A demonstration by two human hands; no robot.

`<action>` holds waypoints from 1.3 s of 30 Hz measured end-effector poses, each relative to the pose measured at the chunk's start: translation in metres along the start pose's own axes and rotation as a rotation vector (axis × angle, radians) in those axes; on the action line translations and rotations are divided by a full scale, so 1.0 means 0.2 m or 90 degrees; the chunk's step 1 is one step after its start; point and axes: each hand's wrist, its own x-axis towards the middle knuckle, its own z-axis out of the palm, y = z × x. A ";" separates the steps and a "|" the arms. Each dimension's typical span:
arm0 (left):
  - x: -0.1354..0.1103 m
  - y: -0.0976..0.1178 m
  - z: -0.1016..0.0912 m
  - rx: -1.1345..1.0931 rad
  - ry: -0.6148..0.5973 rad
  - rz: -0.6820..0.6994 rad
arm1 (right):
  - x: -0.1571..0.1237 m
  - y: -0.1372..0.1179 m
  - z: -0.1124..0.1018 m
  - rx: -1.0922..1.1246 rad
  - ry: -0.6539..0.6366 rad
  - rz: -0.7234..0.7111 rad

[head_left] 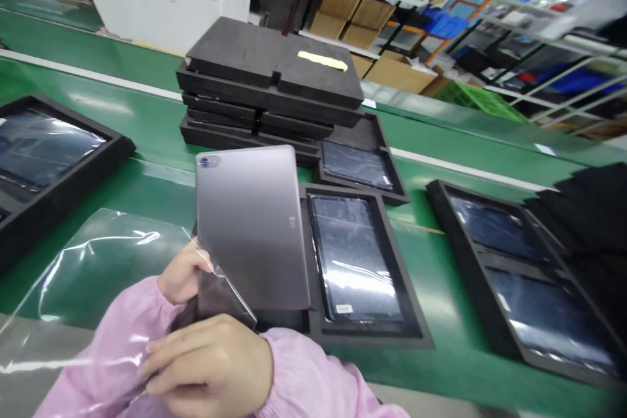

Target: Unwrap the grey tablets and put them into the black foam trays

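Note:
I hold a grey tablet (252,228) upright with its back and camera corner facing me. My left hand (182,272) grips its lower left edge. My right hand (210,366) sits below it, fingers curled on a clear plastic film (93,274) that trails left from the tablet's bottom corner. Both wrists are in pink sleeves. Behind the tablet lies a black foam tray (416,333); a second tablet (355,258) rests screen up in its right compartment.
On the green belt (441,366) stand a stack of black foam trays (269,88) topped by a yellow strip (323,60), further trays of tablets at left (59,176), centre (360,166) and right (519,274), and shelves of cartons behind (362,13).

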 end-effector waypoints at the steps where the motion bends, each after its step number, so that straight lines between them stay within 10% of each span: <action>1: 0.00 0.01 0.00 -0.002 0.001 -0.009 | 0.00 0.00 0.00 0.008 0.017 0.010; 8: 0.00 0.04 0.01 0.060 0.074 -0.046 | 0.02 -0.05 -0.22 0.248 0.324 0.173; 14: 0.02 0.04 0.03 0.035 0.097 -0.059 | -0.19 0.08 -0.55 0.059 0.728 0.425; 22: 0.05 0.03 0.08 -0.011 0.098 -0.049 | -0.26 0.15 -0.14 0.129 0.735 0.484; 27: 0.03 0.00 0.09 0.086 -0.081 -0.061 | -0.24 0.07 -0.05 -0.129 0.891 0.453; 30: 0.00 -0.01 0.11 0.116 -0.123 -0.086 | -0.27 -0.01 -0.11 -0.373 0.786 0.350; 34: -0.07 0.00 0.15 0.070 -0.085 -0.067 | -0.28 -0.04 -0.16 -0.476 0.440 0.141; 39: -0.10 -0.01 0.17 0.073 0.042 -0.044 | -0.22 0.03 -0.09 -0.423 0.089 0.186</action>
